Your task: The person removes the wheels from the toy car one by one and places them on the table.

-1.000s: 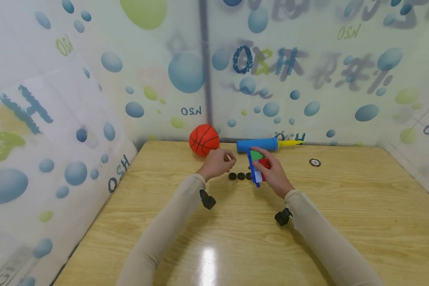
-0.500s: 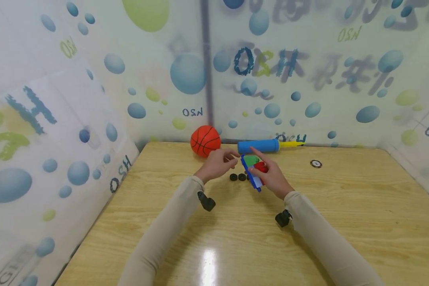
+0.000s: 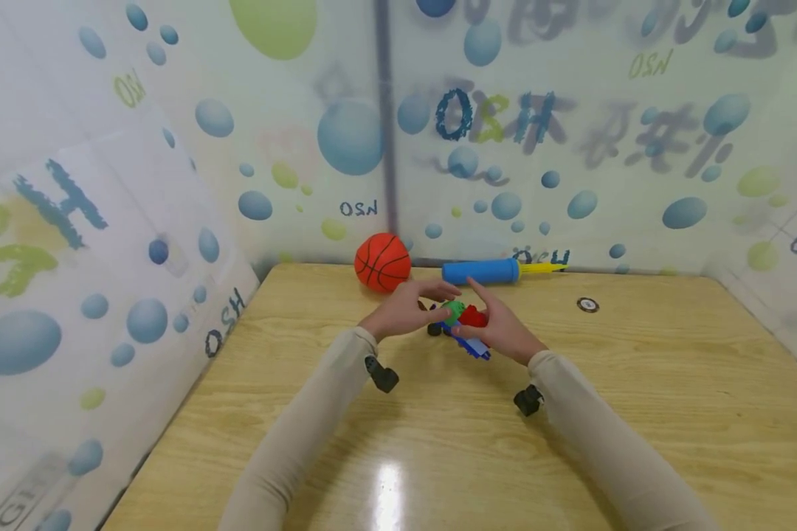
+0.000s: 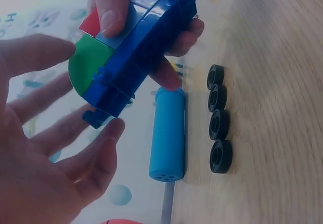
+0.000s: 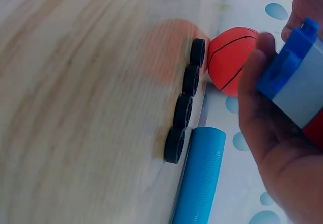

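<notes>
My right hand [image 3: 508, 330] grips a toy vehicle body with a blue base [image 4: 139, 57] and green, white and red parts. In the left wrist view its thumb presses the top while other fingers wrap underneath. My left hand [image 3: 401, 308] is at the green end [image 4: 90, 65], fingers spread, the thumb tip right at the green edge. Blue tabs stick out along the base. Below the toy, several black toy wheels [image 4: 219, 124] stand in a row on the table; in the head view the hands and toy mostly hide them.
A red toy basketball [image 3: 381, 263] sits at the table's back edge. Beside it lies a blue hand pump [image 3: 481, 271] with a yellow nozzle. Farther right is a round chip [image 3: 587, 304] on the wooden table [image 3: 385, 435]. Patterned curtains rise behind and at the sides.
The toy body has turned so its green end tilts left toward my left hand. My left hand has moved slightly right and opened its fingers around that end.
</notes>
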`<state>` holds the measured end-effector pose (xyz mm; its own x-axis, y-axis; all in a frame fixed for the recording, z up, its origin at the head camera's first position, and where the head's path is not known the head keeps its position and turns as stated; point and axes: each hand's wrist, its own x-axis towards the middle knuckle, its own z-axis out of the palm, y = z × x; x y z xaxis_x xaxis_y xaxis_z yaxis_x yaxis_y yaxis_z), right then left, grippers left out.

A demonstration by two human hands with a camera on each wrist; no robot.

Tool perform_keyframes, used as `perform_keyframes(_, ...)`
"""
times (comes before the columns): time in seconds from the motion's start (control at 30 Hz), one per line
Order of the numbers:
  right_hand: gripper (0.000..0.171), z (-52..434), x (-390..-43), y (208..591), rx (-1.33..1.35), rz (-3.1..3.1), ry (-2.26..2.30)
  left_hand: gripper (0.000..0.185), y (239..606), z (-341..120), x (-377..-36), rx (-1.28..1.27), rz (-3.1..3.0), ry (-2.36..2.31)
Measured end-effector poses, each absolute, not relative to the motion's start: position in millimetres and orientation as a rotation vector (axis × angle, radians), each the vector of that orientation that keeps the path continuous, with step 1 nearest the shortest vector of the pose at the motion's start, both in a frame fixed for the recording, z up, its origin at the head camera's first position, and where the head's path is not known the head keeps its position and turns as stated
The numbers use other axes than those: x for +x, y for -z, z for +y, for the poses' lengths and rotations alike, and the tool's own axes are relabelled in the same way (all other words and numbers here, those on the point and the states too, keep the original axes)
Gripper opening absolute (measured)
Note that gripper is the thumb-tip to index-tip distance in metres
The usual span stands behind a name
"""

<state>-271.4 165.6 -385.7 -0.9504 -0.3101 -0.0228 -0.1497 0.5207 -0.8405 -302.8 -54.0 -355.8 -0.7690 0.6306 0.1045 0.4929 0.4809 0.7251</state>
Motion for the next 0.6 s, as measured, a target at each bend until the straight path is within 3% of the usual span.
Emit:
perform_keyframes(0.27,0.096,165.4,-272.8,381.1,-0.540,2.550,1.344,0.050,356.0,-54.9,-301.8,1.074,2.493,-1.097)
perform_keyframes(0.6,0.086,172.0,-275.4,378.0,-0.647,2.488,1.367,0.039,364.1,-60.9,-297.7,1.097,2.508,-1.166)
